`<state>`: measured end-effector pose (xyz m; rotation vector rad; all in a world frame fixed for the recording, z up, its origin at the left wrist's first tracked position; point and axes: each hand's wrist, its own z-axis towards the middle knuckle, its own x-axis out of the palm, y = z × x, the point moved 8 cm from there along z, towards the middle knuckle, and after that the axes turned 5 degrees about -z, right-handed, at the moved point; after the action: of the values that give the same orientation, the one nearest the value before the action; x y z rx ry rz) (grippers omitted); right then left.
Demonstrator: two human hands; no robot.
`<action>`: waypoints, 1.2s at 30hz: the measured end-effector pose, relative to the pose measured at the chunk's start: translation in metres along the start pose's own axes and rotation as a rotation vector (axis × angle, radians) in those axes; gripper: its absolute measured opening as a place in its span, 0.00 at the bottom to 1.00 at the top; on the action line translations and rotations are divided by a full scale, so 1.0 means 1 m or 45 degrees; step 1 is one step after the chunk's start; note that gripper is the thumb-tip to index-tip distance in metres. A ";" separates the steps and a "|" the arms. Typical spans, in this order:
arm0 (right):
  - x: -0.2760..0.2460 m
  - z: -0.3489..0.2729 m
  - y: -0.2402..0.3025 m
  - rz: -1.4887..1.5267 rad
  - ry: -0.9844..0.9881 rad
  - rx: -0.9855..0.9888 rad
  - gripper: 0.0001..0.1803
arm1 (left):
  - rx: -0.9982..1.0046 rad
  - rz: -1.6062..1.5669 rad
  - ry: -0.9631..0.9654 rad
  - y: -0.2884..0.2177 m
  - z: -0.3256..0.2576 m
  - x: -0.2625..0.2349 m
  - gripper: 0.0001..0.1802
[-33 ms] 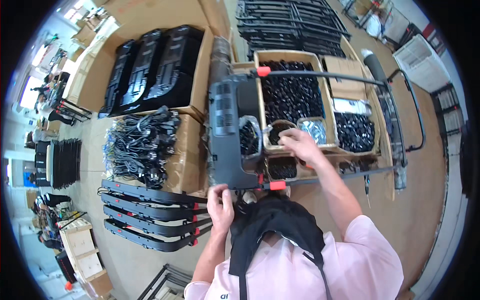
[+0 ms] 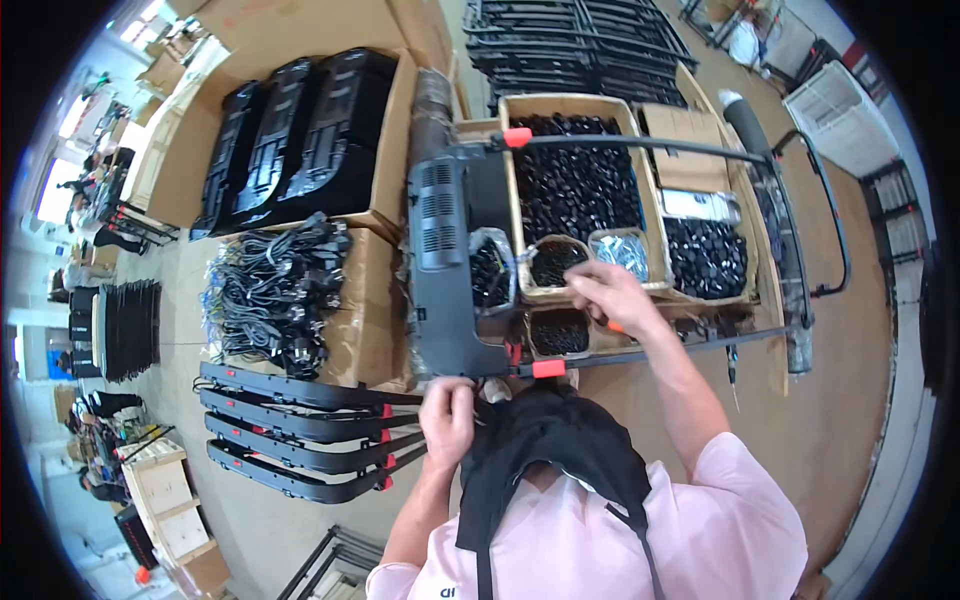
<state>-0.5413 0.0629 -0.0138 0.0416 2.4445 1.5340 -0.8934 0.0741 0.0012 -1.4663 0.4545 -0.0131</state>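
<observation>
On the crowded workshop floor, we steady the grey panel (image 2: 447,270) with our left hand (image 2: 447,420) gripping its near edge while our right hand (image 2: 612,293), fingers pinched, picks from the small box (image 2: 556,262)

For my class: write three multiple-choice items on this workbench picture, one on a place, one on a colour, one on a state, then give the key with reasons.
1. Where is the right hand?
A. over the small tubs of black parts
B. on the floor
C. on the cable pile

2. What colour are the clips on the frame's tube ends?
A. blue
B. red
C. white

3. How is the left hand?
A. hanging free
B. flat on a carton
C. gripping the near edge of the dark grey panel

Key: 1 A, it hovers at the tubs; 2 B, both ends show red; 3 C, fingers curl at the panel's lower edge.
</observation>
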 end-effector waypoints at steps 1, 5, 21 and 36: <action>-0.015 -0.026 0.002 -0.007 0.073 0.045 0.18 | 0.009 0.053 0.265 -0.008 -0.008 0.026 0.07; -0.029 -0.115 -0.065 -0.017 0.632 0.299 0.16 | -0.573 -0.288 0.971 0.053 -0.056 0.141 0.12; 0.006 0.008 -0.385 1.591 -0.625 0.824 0.21 | -0.007 0.972 0.739 0.142 0.051 0.296 0.29; -0.052 -0.009 -0.379 1.769 -0.683 0.818 0.12 | -0.096 0.668 0.995 0.174 0.054 0.299 0.21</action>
<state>-0.4519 -0.1216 -0.3363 2.2428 2.2297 0.6379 -0.6495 0.0628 -0.2491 -1.3372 1.4775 -0.1558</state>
